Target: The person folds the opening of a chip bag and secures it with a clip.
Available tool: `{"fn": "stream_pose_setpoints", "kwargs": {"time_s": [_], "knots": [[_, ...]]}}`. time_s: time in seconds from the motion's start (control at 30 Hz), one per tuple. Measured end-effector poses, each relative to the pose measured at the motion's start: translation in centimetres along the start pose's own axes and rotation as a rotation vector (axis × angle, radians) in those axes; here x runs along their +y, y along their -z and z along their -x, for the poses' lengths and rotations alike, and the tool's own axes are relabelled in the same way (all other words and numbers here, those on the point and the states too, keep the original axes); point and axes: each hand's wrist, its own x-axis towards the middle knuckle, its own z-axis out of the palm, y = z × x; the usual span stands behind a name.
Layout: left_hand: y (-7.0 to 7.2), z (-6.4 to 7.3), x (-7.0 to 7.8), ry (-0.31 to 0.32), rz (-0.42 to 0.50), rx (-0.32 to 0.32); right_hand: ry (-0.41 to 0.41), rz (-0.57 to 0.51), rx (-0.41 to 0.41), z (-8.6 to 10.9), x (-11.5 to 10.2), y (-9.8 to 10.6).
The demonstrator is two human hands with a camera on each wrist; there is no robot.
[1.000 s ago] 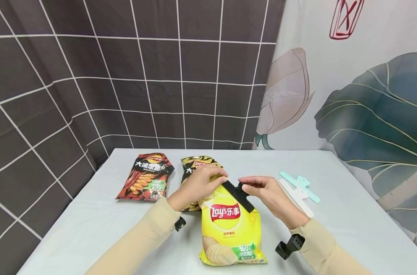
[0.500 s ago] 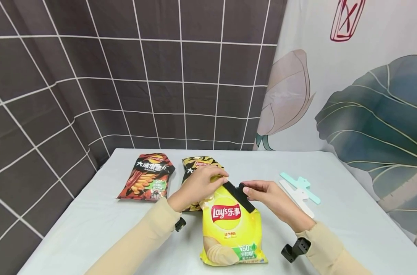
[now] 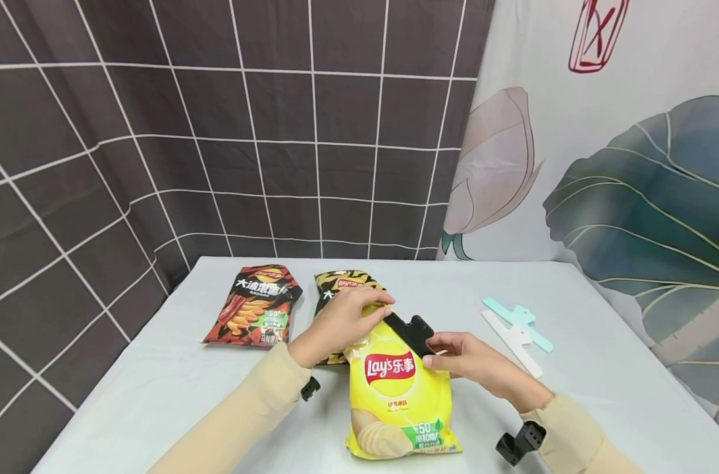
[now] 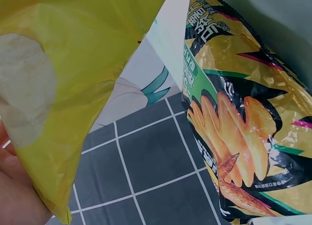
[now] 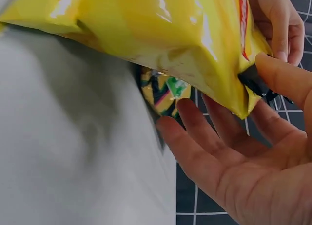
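Observation:
A yellow bag of chips (image 3: 401, 395) stands upright on the table, with a black bag clip (image 3: 411, 332) slanting across its top edge. My left hand (image 3: 350, 322) pinches the bag's top left corner, beside the clip's upper end. At the clip's lower right end, my right hand (image 3: 480, 362) has its thumb on the front and fingers behind. From the right wrist view, that thumb touches the black clip (image 5: 253, 81) at the bag's corner, while the other fingers spread out behind the yellow bag (image 5: 161, 35). The left fingertips are hidden in the left wrist view.
Behind the yellow bag lies a black and gold chip bag (image 3: 330, 293), partly covered by the left hand. A red chip bag (image 3: 255, 306) lies to its left. On the right are a mint green clip (image 3: 516, 322) and a white clip (image 3: 513, 342).
My right hand has let go of the clip's handle and slid down to its lower right end. The left hand keeps its hold on the bag's corner.

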Motion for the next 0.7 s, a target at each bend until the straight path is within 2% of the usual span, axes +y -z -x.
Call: {"fn": "stream_pose_setpoints", "kwargs": {"time_s": [0.4, 0.53, 0.7], "knots": [[-0.1, 0.3, -0.3, 0.006, 0.011, 0.02, -0.072, -0.181, -0.063, 0.6, 1.0, -1.2], [-0.2, 0.5, -0.5, 0.04, 0.029, 0.034, -0.072, -0.234, -0.094, 0.5, 1.3, -1.2], [-0.4, 0.8, -0.7, 0.122, 0.062, 0.061, -0.083, -0.273, -0.104, 0.5, 1.7, -1.0]]}}
